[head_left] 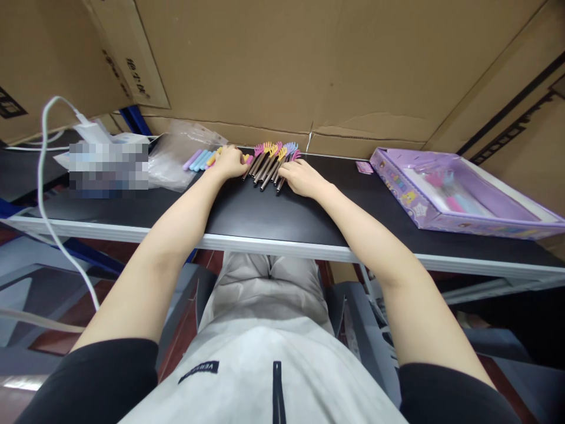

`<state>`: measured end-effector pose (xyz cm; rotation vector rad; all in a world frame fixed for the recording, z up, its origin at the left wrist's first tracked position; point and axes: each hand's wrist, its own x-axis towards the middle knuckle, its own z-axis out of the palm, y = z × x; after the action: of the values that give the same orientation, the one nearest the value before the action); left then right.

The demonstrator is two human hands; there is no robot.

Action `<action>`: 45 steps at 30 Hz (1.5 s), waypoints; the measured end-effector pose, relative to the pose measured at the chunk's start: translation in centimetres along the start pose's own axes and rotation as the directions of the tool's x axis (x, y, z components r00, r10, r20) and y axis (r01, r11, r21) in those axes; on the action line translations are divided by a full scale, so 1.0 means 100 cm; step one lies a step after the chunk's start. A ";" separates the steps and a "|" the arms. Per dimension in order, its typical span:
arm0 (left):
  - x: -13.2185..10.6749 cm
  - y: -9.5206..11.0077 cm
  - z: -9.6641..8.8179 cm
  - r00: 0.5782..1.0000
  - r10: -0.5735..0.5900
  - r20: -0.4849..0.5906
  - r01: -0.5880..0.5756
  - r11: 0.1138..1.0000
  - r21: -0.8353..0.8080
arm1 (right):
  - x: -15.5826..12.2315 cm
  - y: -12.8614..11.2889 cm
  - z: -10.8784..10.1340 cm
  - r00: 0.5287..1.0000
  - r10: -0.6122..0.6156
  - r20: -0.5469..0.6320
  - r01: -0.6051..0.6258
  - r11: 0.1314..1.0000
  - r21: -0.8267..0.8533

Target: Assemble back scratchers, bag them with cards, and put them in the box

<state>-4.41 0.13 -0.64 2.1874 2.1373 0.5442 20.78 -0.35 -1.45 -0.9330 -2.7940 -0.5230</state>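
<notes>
A row of several dark brown pens with pink, yellow and purple comb-like tops (270,160) lies on the black tabletop (265,212). My left hand (229,162) rests with curled fingers against the row's left side. My right hand (300,176) lies palm down against its right side, fingers touching the pens. Several pastel pen caps or sticks (200,159) lie just left of my left hand.
A clear plastic bag (180,156) and a white charger with cable (88,131) sit at the left. A purple toy box (459,191) lies at the right, a small pink card (364,167) beside it. Cardboard boxes (309,70) wall the back.
</notes>
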 end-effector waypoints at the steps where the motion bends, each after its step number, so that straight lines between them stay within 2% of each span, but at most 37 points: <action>1: 0.000 0.001 0.001 1.000 -0.006 0.003 0.006 1.000 0.005 | 0.000 0.000 -0.001 1.000 0.003 0.005 -0.003 1.000 0.000; 10: 0.005 0.005 0.016 0.997 -0.051 -0.049 0.052 0.999 0.014 | 0.000 -0.003 -0.005 0.999 -0.002 0.037 0.001 1.000 0.016; 17: 0.001 0.012 0.013 0.993 -0.117 -0.002 0.117 0.992 -0.046 | 0.001 -0.002 -0.002 0.999 -0.010 0.037 0.009 1.000 0.017; 20: 0.004 0.013 0.015 0.986 -0.168 -0.015 0.167 0.983 -0.081 | 0.001 -0.001 -0.004 0.998 -0.018 0.053 0.017 1.000 0.016; 25: 0.014 0.006 0.019 0.982 -0.184 -0.033 0.176 0.970 -0.168 | 0.001 -0.002 -0.006 0.997 -0.034 0.074 0.031 0.999 0.042; 29: 0.017 0.001 0.015 0.976 -0.211 -0.047 0.197 0.960 -0.201 | -0.001 -0.005 -0.006 0.998 -0.013 0.055 0.008 0.996 0.089; 36: 0.005 0.009 0.001 0.984 -0.144 -0.102 0.131 0.984 -0.122 | 0.002 0.000 -0.001 0.998 -0.054 0.029 0.051 0.995 0.080; 40: 0.000 0.012 -0.001 0.991 -0.059 -0.124 0.038 0.986 -0.165 | 0.005 0.005 0.002 0.997 -0.073 -0.015 0.073 0.995 0.074; 45: -0.002 0.012 -0.001 0.989 0.068 -0.132 -0.091 0.980 -0.179 | 0.002 0.011 0.001 0.995 -0.032 -0.093 0.038 0.997 0.071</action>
<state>-3.31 -0.12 -0.30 2.1975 1.9695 0.8700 21.30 0.62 -1.22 -0.8254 -2.7316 -0.4532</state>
